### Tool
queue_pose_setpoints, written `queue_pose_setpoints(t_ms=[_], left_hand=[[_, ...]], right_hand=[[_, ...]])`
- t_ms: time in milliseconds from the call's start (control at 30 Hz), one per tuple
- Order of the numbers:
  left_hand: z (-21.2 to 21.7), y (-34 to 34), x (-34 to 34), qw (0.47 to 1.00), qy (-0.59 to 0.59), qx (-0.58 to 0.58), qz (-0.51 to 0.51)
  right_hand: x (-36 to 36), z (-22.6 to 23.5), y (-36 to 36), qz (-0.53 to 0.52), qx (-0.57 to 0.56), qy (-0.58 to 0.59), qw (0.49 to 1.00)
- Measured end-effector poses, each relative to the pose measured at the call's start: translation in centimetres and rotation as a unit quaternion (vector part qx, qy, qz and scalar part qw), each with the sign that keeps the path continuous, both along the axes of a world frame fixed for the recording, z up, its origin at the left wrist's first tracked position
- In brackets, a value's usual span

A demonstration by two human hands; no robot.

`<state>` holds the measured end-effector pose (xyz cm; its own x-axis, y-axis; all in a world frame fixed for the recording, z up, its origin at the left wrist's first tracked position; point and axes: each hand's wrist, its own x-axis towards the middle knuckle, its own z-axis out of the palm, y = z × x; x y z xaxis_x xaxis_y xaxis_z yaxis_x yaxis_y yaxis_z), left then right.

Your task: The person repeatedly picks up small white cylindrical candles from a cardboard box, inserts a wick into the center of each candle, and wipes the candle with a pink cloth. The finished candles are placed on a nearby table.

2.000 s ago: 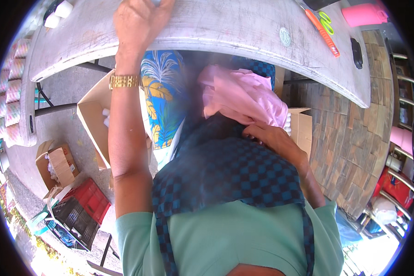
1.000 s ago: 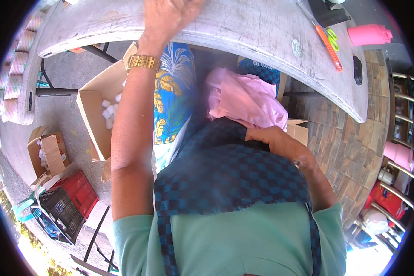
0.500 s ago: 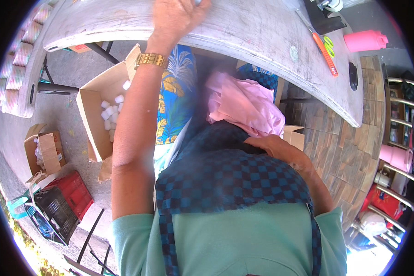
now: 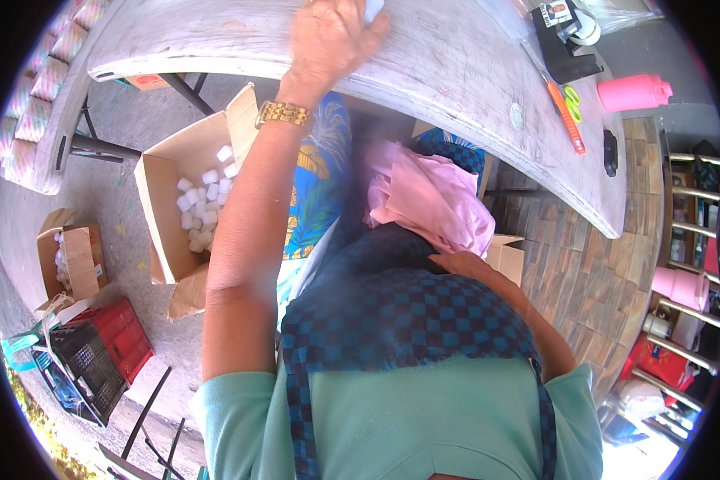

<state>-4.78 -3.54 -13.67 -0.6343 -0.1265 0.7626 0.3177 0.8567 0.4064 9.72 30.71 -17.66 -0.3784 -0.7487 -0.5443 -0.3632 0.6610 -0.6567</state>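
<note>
My left hand (image 4: 334,40), with a gold watch on the wrist, reaches over the whitish table (image 4: 456,96) at the top edge of the view. A small pale bluish-white thing (image 4: 374,10) shows beside its thumb. The fingers are partly cut off by the picture's edge. My right hand (image 4: 456,263) rests at my lap by the checkered apron (image 4: 408,320). Its fingers are hidden behind the apron's fold, just below a crumpled pink cloth (image 4: 440,192) lying over my lap.
On the floor at left, an open cardboard box (image 4: 164,180) holds several white pieces; a smaller box (image 4: 80,256) and crates (image 4: 96,352) stand beyond. The table's right end bears an orange cutter (image 4: 566,120), green-handled scissors (image 4: 572,104), a tape dispenser (image 4: 564,48) and a pink bottle (image 4: 634,93).
My left hand has shifted slightly right and down in the view, still over the table. The whole scene has shifted a little with the head. My right hand stays at my lap.
</note>
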Motion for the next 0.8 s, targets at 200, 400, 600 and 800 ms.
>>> queue_pose_setpoints(t_ms=[200, 400, 600, 800], left_hand=[[-0.5, -0.3, -0.3, 1.0, 0.025, -0.011, -0.004], [-0.5, 0.0, -0.3, 0.998, 0.057, -0.008, -0.007], [0.2, -0.1, 0.1, 0.999, 0.023, 0.006, -0.022], [0.5, 0.0, 0.3, 1.0, -0.003, 0.016, -0.023]], right_hand=[[-1.3, 5.7, -1.3, -0.131, 0.01, -0.206, 0.97], [-3.1, 6.1, -3.1, 0.042, -0.113, -0.198, 0.973], [-3.9, 6.2, -3.5, -0.029, -0.127, -0.184, 0.974], [-3.7, 5.9, -1.9, -0.354, 0.015, -0.408, 0.841]])
